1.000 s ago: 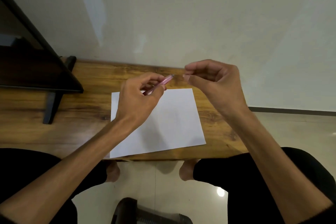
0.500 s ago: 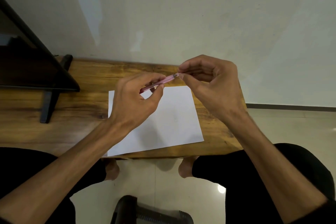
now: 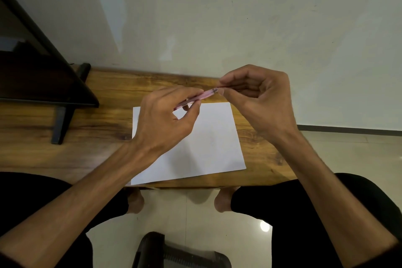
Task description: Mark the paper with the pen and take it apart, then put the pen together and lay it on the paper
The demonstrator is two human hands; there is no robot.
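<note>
A thin pink pen [image 3: 204, 95] is held in the air above a blank white sheet of paper [image 3: 208, 143]. My left hand [image 3: 165, 122] grips the pen's lower part between thumb and fingers. My right hand [image 3: 256, 102] pinches the pen's far end, with thumb and forefinger at its dark tip; what exactly sits between those fingertips is too small to tell. The paper lies flat on a wooden table [image 3: 104, 124], near its front edge.
A dark monitor [image 3: 43, 80] on a black stand [image 3: 63, 124] occupies the table's left side. A pale wall rises right behind the table. My legs in black trousers flank the table front, with bare feet and a dark chair base [image 3: 174, 254] on the tiled floor.
My right hand has moved left to meet the pen's far end and now pinches it. My left hand has kept hold of the pen and shifted only slightly.
</note>
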